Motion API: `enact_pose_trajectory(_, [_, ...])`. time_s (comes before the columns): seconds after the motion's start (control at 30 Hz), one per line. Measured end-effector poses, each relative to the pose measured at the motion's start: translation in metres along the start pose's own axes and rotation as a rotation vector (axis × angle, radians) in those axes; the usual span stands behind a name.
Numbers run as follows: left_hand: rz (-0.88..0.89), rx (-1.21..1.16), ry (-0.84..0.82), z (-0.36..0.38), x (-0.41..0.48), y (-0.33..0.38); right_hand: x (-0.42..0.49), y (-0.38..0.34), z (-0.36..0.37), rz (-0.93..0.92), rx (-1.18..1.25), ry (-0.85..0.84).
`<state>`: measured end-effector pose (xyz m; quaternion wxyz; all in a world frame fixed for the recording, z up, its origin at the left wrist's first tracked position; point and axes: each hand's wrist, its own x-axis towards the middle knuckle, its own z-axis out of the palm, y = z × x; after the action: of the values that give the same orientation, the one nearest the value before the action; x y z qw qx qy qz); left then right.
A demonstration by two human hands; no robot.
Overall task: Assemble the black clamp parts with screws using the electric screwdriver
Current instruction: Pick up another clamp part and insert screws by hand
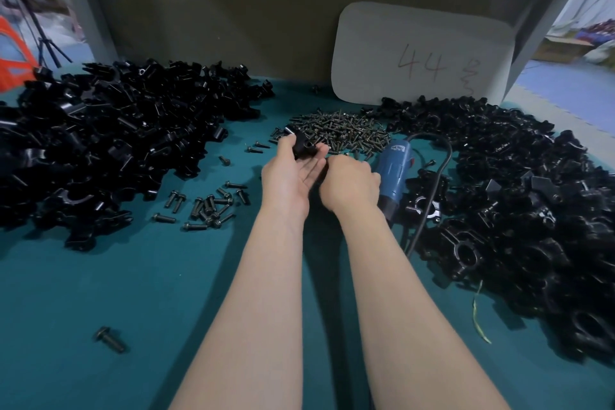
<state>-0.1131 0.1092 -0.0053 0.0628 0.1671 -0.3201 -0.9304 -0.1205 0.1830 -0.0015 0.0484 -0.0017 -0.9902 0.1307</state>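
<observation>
Covering teal table (149, 293): clamp piles (109, 130) L/R, screws (342, 130) ctr, white card (422, 53) behind.

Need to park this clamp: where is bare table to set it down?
Widest bare teal tabletop: near left, bordered by the left pile of black clamp parts, the loose bolt cluster and the left forearm; one lone bolt lies there. Crowded: right clamp pile, blue electric screwdriver, screw heap.

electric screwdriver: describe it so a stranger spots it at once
Find the white card marked 44 at the back. In front lies the screw pile, and at its right edge the electric screwdriver. It is the only blue, corded thing among black parts.
</observation>
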Motion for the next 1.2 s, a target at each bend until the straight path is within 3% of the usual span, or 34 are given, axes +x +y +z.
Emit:
enact_pose_trajectory(0.1, [0.023,0.038,0.016,0.001,0.001,-0.001,0.004,0.002,-0.004,0.02,0.157,0.087])
enact_pose_trajectory(0.2, [0.095,0.12,0.015,0.003,0.0,-0.003,0.009,0.011,-0.012,0.029,0.56,0.152])
enact_pose_trajectory(0.37, [0.327,0.49,0.003,0.008,-0.003,-0.011,0.011,0.018,-0.029,0.056,0.912,0.103])
enact_pose_trajectory(0.57, [0.504,0.959,-0.012,0.007,-0.005,-0.019,0.011,0.013,-0.031,-0.021,0.924,0.006])
enact_pose_trajectory(1.2, [0.593,0.893,0.041,0.005,-0.004,-0.024,0.011,0.011,-0.028,0.038,1.046,0.035])
